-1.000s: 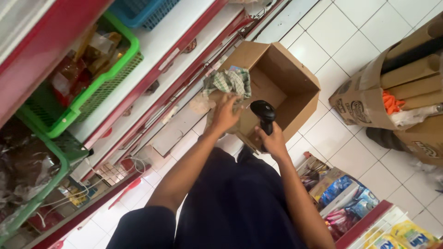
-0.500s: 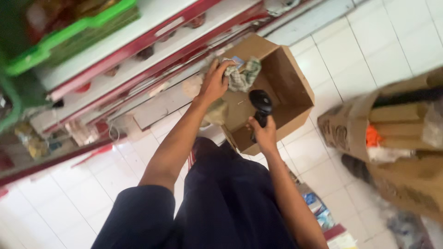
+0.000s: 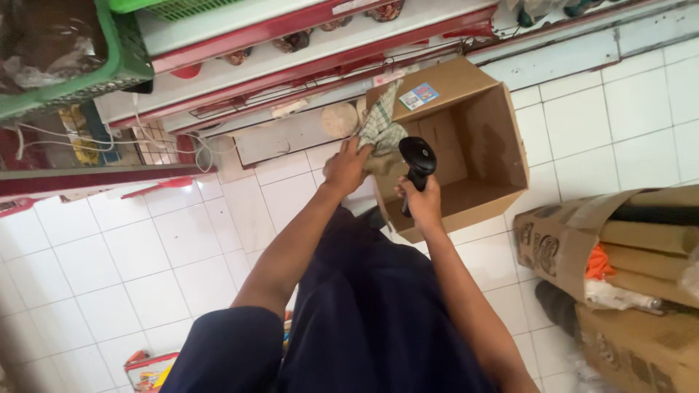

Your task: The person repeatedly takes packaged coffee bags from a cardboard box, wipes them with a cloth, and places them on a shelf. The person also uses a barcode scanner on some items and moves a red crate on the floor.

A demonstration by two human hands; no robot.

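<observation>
- Two grips were busy: left hand [image 3: 345, 166] clenched the checked green cloth [image 3: 380, 128] at the open brown cardboard box [image 3: 502, 145] rim.
- Right hand [image 3: 422, 204] grasped a black handheld scanner [image 3: 416, 161]; just beside the cloth, it risked snagging.

I count two hands of mine: my left hand [image 3: 346, 166] and my right hand [image 3: 422, 204], both near the middle of the frame. I see one black handheld scanner [image 3: 416, 159], one checked cloth [image 3: 381, 129] and one open cardboard box [image 3: 477, 145] in the upper middle. At the right edge I count two more cardboard cartons [image 3: 561, 236], one above the other, the lower carton [image 3: 641, 349] in the bottom right corner. In the upper left I see one green plastic basket [image 3: 109, 69]. One round wooden disc [image 3: 340, 118] sits left of the cloth.
</observation>
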